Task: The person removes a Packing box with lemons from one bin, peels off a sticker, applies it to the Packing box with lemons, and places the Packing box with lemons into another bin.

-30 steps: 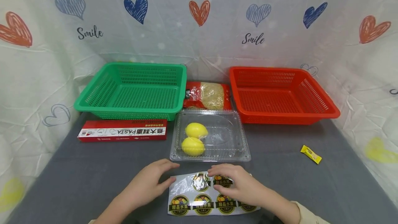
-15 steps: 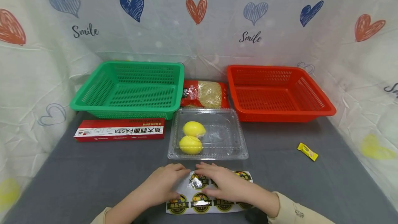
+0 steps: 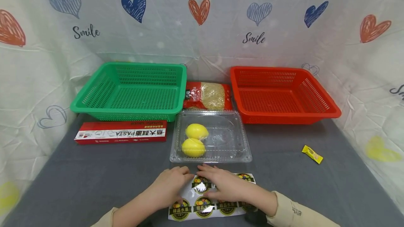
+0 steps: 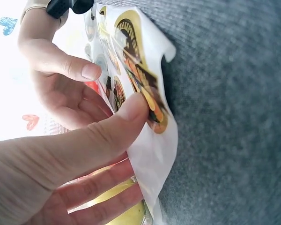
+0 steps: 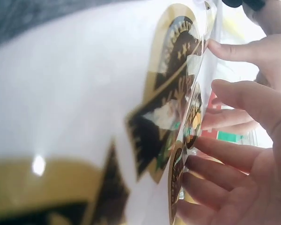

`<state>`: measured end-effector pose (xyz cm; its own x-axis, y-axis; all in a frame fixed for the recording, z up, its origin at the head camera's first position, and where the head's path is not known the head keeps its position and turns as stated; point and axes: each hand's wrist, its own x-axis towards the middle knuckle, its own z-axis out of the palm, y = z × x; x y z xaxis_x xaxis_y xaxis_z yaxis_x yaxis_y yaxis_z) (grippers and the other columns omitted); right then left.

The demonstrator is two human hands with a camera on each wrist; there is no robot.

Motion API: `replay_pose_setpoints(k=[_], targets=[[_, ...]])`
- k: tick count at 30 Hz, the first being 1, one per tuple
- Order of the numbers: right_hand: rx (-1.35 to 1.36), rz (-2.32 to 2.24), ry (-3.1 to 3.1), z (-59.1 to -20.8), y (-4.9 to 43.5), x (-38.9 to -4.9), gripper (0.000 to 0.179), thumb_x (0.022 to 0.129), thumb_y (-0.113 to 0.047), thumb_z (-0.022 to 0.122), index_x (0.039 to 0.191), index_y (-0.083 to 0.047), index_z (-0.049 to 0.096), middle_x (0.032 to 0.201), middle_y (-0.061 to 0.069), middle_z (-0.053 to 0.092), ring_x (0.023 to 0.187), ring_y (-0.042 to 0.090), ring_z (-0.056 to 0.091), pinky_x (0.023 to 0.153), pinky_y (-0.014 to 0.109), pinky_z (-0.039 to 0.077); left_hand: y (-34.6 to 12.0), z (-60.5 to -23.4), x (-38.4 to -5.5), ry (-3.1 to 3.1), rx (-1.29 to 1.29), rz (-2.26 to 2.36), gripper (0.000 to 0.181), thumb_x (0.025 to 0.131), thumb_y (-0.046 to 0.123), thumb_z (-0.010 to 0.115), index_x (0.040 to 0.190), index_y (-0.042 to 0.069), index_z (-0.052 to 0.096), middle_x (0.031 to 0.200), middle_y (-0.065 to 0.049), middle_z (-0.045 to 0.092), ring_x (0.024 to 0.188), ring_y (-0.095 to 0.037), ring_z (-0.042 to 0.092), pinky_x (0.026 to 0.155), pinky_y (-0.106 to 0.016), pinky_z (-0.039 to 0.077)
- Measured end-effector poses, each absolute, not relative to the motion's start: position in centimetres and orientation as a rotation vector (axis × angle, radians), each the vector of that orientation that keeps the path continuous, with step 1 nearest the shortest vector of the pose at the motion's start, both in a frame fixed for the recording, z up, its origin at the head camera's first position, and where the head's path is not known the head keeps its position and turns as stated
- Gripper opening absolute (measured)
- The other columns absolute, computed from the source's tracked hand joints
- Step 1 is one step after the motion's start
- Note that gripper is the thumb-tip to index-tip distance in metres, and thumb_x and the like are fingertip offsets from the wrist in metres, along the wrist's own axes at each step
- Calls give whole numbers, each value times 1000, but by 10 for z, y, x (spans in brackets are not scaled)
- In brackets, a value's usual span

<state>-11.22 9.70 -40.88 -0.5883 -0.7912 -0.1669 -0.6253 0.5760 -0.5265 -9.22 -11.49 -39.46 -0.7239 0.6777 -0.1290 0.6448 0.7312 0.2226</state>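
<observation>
A white sheet of round fruit labels (image 3: 204, 206) lies on the grey cloth near the front. My left hand (image 3: 170, 186) rests on its left part; in the left wrist view the thumb (image 4: 131, 110) touches one label (image 4: 143, 79) while straight fingers reach the sheet. Fingers spread, my right hand (image 3: 225, 185) rests over the upper middle of the sheet, hiding some labels. In the right wrist view its fingertips touch the glossy surface. Just beyond the hands is a clear plastic box (image 3: 225, 137) with two lemons, one upper (image 3: 197, 131) and one lower (image 3: 193, 147).
At the back stand a green basket (image 3: 126, 110) on the left and a red basket (image 3: 284, 117) on the right. Between them lies a red-ended bag (image 3: 213, 95). A red pasta box (image 3: 121, 132) lies left, a small yellow packet (image 3: 312, 154) right.
Both hands have moved closer together over the label sheet, the left shifting right and onto it, the right shifting left. The view has shifted slightly. The lemons and clear box stay put.
</observation>
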Motion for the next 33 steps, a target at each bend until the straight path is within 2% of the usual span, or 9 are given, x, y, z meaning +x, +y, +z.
replay_pose_setpoints(k=[8,14,17,22,27,33], targets=[[-1123,-631,2455,-409,96,-113,48,87,-29,62,129,-8,51,140,8,39,128,23,37,100,39,36,-115,-393,-92,2744,1036,240,62,54,28,88,109,9,66,93,2,56,83,-16,54,59,-32,46],[-1161,-797,2473,-409,98,-113,30,87,-18,63,115,-9,60,118,3,58,113,15,51,92,30,42,-115,-393,-92,2753,1045,238,61,54,27,88,108,10,66,92,3,56,82,-15,54,57,-31,44],[-1141,-875,2478,-409,98,-112,24,87,-14,62,110,-10,63,107,-3,61,102,8,55,84,24,46,-116,-393,-92,2764,1051,238,61,53,28,88,107,10,66,92,3,56,81,-15,54,56,-31,44],[-1082,-1013,2475,-408,99,-111,13,87,-7,60,97,-12,66,94,-6,63,85,1,56,69,19,48,-117,-393,-91,2771,1055,248,59,55,25,88,108,10,66,94,2,57,84,-17,55,58,-32,44],[-1078,-1072,2467,-408,100,-109,15,84,1,61,88,-13,66,87,-6,62,76,-2,55,65,17,48,-118,-393,-91,2798,1074,260,57,56,21,87,107,10,66,94,1,58,85,-18,55,60,-32,44],[-1121,-1127,2472,-401,102,-108,16,83,2,62,90,-12,67,87,-5,64,77,0,55,66,15,48,-118,-392,-91,2827,1084,321,48,59,15,85,103,10,66,91,1,58,84,-18,57,62,-34,47]])
